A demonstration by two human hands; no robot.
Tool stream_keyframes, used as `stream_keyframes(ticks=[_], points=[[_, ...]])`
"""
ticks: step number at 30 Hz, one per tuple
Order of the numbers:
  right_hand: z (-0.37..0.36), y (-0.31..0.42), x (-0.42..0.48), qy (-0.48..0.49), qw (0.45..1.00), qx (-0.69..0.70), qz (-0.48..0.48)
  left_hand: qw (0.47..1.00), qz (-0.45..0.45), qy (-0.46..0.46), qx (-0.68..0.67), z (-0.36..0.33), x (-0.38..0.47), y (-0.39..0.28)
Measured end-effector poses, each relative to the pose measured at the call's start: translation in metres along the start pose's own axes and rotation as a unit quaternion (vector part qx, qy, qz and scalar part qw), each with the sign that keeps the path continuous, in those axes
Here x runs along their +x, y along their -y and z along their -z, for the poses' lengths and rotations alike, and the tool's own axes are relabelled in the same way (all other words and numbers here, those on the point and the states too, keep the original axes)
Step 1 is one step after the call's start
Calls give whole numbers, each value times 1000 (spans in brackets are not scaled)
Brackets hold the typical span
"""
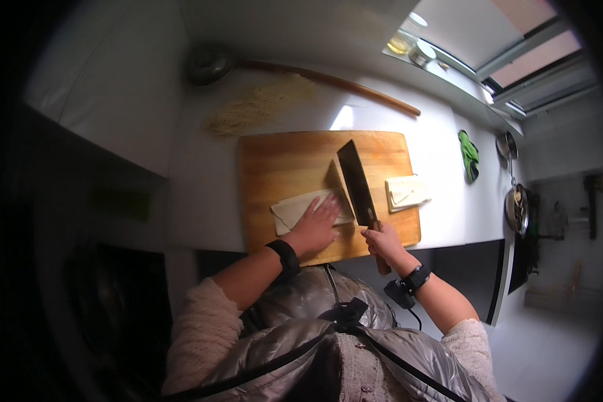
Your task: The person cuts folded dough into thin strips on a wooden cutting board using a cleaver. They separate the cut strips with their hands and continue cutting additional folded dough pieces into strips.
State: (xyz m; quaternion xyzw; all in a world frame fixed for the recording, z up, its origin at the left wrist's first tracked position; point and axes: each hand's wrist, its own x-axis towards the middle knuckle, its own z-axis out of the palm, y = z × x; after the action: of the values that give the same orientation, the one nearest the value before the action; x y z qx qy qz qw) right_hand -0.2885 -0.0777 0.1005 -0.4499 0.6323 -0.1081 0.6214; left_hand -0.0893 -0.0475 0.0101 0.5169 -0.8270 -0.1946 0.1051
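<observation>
A folded sheet of pale dough point(297, 208) lies on a wooden cutting board point(286, 158). My left hand point(317, 223) rests flat on the dough's right part, fingers stretched out. My right hand point(386, 242) grips the wooden handle of a Chinese cleaver point(356, 181). Its broad dark blade stands on edge, pointing away from me, just beyond the dough's right end; whether it touches the dough or board I cannot tell. Another folded stack of dough point(404, 193) lies at the board's right edge, partly overhanging it.
Behind the board lie a heap of cut noodles point(261, 105) and a long wooden rolling pin point(346, 86). A metal bowl point(210, 64) sits at the back left. To the right are a green cloth point(468, 156) and a pan with food point(516, 211). Jars point(422, 52) stand on the windowsill.
</observation>
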Motion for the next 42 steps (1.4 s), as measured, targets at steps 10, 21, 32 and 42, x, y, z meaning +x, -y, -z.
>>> stream_keyframes(ticks=[10,21,32,42], points=[[4,-1,-15,7,999,-29,13,999,28,18,-12,-1,2,0],[3,6,-33,19,999,-47,-13,999,25,18,-29,0,4,0],[-4,12,-43,19,995,-102,-13,999,24,42,-6,4,4,0],[1,11,-23,48,994,-68,-64,997,19,77,-21,9,6,2]])
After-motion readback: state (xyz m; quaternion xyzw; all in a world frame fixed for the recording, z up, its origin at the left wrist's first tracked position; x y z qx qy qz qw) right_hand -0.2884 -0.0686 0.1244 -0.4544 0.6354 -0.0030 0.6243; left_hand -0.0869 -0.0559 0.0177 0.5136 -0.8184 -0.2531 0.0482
